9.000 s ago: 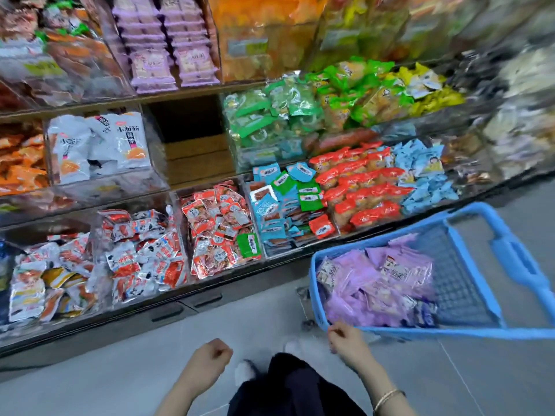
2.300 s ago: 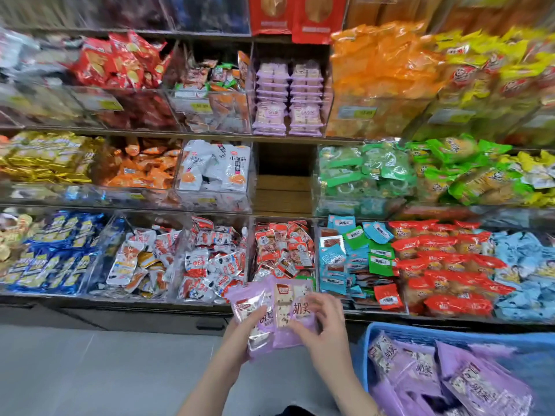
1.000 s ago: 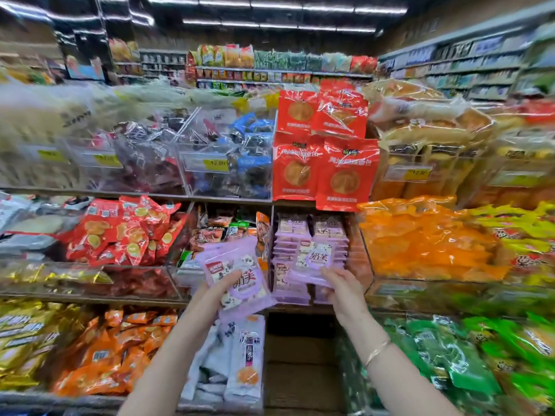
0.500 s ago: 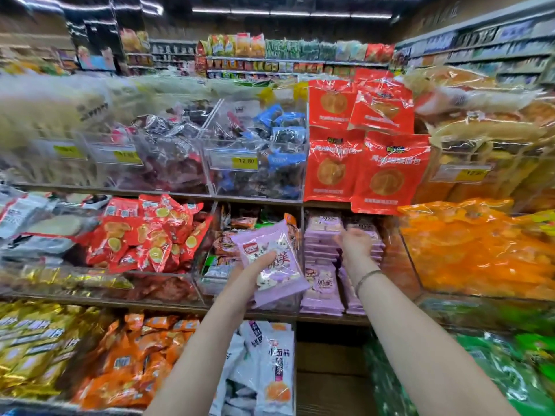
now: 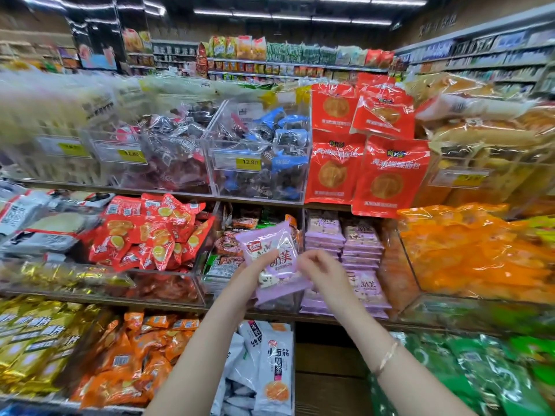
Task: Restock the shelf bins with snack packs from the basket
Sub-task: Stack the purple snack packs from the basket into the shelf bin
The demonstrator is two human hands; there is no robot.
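One purple snack pack [image 5: 271, 262] is in my left hand [image 5: 250, 276]. It is soft and shiny, with a white picture and big letters on the front. It stands tilted, with its top leaning a little left. My left fingers curl round its bottom edge. My right hand [image 5: 326, 271] is just beside the pack's right edge with bent fingers. It is blurry, so I cannot tell if it pinches the pack. The purple stacks [image 5: 360, 244] of the same packs are right behind my right hand, so that hand is nearer. I think the pack must go right and forward. Red bags [image 5: 387, 175] hang above.
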